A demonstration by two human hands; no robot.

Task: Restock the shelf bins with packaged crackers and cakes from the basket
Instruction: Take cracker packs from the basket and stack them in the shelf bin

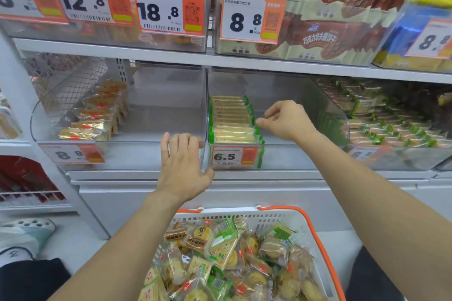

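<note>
A white basket point(315, 234) with orange handles sits low in front of me, full of several packaged crackers point(223, 244) and small cakes. On the lower shelf a clear bin point(293, 154) holds a row of green-edged cracker packs point(232, 120) along its left side. My right hand point(286, 121) is inside that bin, fingers loosely curled beside the row, holding nothing. My left hand point(182, 166) rests with straight fingers on the front rim of the neighbouring clear bin point(137, 151), which holds gold-wrapped cakes point(90, 124) at its left.
Price tags point(233, 156) hang on the bin fronts. The upper shelf point(171, 56) carries bins of brown wafer packs point(325, 34) and pastries. A bin of green packs point(391, 124) stands at right. A shoe point(27, 234) shows at lower left.
</note>
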